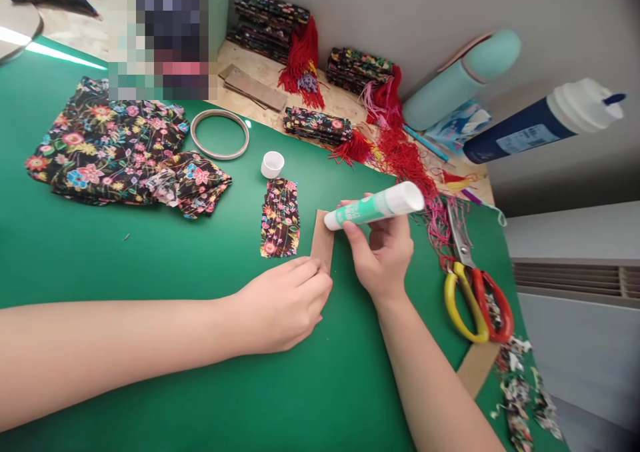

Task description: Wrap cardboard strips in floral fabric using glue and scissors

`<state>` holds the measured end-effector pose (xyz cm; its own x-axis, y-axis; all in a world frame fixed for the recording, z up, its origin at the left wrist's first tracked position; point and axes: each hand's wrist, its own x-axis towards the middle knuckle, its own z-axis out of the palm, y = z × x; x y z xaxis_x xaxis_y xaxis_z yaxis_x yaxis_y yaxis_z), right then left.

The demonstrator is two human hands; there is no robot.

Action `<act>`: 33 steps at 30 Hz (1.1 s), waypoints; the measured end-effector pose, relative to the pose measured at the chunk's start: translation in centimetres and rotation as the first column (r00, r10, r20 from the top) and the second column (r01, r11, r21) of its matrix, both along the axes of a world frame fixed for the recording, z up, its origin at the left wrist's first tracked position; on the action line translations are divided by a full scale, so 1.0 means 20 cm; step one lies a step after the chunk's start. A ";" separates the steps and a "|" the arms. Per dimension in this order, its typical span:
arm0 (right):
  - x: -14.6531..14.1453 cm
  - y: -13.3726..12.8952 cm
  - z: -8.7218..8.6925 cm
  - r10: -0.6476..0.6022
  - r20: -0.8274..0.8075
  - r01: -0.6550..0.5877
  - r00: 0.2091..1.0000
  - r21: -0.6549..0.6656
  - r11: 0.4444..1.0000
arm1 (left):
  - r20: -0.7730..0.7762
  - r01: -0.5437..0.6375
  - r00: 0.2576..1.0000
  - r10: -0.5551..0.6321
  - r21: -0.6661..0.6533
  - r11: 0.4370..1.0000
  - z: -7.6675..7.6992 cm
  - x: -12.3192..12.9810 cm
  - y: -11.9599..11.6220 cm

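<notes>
A small brown cardboard strip (pixel 323 235) lies on the green mat, its near end pinched under the fingers of my left hand (pixel 287 302). In my right hand (pixel 383 255) is a white and green glue stick (pixel 373 209), held tilted with its narrow end at the strip's upper part. Just left of the strip lies a cut piece of black floral fabric (pixel 280 219). Above that piece stands a white round cap (pixel 273 164).
Folded floral fabric (pixel 120 149) and a tape roll (pixel 220 134) lie at the left. Stacked floral strips (pixel 317 125) with red tassels, a mint bottle (pixel 463 79) and a dark blue cup (pixel 530 129) line the back. Scissors (pixel 473 292) and fabric scraps (pixel 517 395) lie right.
</notes>
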<state>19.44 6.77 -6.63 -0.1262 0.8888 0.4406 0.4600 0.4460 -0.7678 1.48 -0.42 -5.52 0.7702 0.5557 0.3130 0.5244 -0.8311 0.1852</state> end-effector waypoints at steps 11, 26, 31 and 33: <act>0.02 0.00 0.02 0.042 0.124 -0.040 0.991 -0.018 0.999 | 0.014 0.003 1.000 -0.003 0.003 1.000 0.02 0.00 0.01; 0.03 -0.03 0.03 0.101 0.157 -0.100 0.982 -0.017 0.995 | 0.010 0.007 1.000 -0.007 -0.010 1.000 0.01 0.00 0.00; 0.01 -0.03 0.05 0.045 0.251 -0.064 0.967 0.065 0.996 | 0.010 0.005 1.000 -0.005 -0.016 1.000 0.01 0.00 0.00; 0.01 -0.04 0.06 0.030 0.261 -0.051 0.965 0.072 0.996 | 0.013 0.005 1.000 -0.005 -0.016 1.000 0.01 -0.01 0.00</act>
<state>19.73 6.06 -5.48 -0.2807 0.8448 0.4556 0.6189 0.5221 -0.5869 1.37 -0.37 -5.31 0.7690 0.5569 0.3140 0.5177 -0.8306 0.2051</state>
